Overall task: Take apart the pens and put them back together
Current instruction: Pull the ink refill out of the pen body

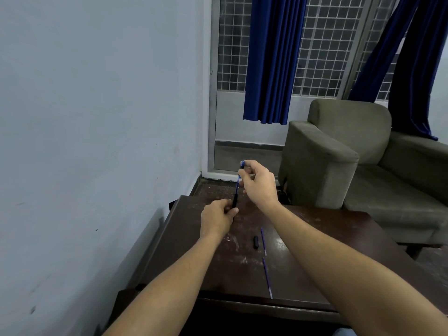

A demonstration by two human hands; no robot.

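Observation:
A blue pen (237,184) with a black grip stands nearly upright above the far left part of the dark wooden table (315,263). My left hand (218,218) grips its black lower end. My right hand (259,181) pinches its blue top end between thumb and fingers. On the table lie a small black pen part (255,242), a thin blue refill (263,241) beside it, and a second blue refill (267,277) nearer to me.
A pale wall runs along the left of the table. An olive sofa (363,161) stands to the right behind the table. Blue curtains (271,59) hang over a barred window and glass door at the back.

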